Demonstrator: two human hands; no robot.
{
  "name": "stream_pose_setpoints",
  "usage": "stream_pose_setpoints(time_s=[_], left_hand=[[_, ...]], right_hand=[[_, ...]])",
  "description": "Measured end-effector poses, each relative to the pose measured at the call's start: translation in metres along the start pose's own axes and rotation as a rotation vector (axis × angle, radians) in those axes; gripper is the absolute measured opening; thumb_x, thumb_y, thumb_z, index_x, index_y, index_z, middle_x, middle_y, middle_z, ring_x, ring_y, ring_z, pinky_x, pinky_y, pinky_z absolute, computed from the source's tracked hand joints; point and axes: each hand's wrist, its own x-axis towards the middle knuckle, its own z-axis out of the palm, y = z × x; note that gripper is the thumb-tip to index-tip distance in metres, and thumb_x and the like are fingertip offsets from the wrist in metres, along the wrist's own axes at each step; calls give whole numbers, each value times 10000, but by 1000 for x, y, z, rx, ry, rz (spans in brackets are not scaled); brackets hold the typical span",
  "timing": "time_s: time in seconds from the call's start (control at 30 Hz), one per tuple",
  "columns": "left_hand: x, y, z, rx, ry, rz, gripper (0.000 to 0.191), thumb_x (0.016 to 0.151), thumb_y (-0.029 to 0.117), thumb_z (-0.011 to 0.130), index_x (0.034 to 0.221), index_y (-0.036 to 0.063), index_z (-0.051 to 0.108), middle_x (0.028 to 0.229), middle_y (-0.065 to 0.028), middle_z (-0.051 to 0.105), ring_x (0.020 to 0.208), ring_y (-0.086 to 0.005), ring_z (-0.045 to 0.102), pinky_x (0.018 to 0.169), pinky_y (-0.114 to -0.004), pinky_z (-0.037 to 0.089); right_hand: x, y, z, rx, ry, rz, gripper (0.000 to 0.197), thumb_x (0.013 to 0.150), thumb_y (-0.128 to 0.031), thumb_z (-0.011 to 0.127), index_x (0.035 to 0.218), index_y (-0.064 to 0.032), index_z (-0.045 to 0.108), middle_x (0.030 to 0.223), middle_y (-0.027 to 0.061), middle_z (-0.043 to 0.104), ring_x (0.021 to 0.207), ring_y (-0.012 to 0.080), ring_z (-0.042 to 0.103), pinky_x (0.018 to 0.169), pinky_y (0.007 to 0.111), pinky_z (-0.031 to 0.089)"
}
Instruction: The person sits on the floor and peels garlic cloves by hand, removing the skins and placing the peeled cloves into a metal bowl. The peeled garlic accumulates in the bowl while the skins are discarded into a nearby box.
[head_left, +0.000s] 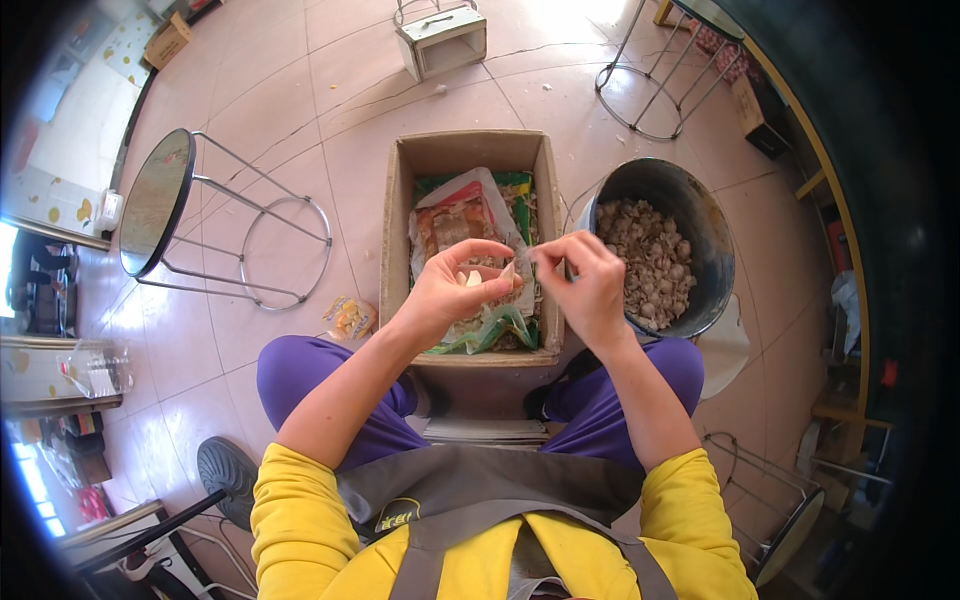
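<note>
Over an open cardboard box, my left hand holds several garlic cloves. One clove stands up between its thumb and fingers, while pale cloves rest in the palm. Just to the right, my right hand has its thumb and fingertips pinched together, apart from the clove; whether a bit of skin is between them is too small to tell. Inside the box lie plastic packaging and papery garlic skins. A bucket beside the box holds many garlic bulbs.
A round stool lies tilted at the left, near a small yellow packet on the tiled floor. Ahead is a small wooden box-like stool. Another metal-legged stool stands at the upper right, and one more at the lower right.
</note>
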Motion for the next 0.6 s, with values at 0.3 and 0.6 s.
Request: stream_pose_setpoints(time_s=[0.3,0.6], left_hand=[[0,1,-5,40,-13,-60,242,864,179,707,1056,48,644,858,-13,672,522,15,382,455,-163,269],[5,-3,-5,372,78,140,237,878,204,694,1042,34,671,703,67,578,534,19,368,462,-163,248]], right_hand=[[0,-4,-8,299,-306,361,155,787,-31,707,940,-31,733,723,5,613,560,33,423,514,204,350],[0,-6,-10,199,-279,255,115,785,-105,730,881,-42,722,738,49,661,555,100,535,512,243,419]])
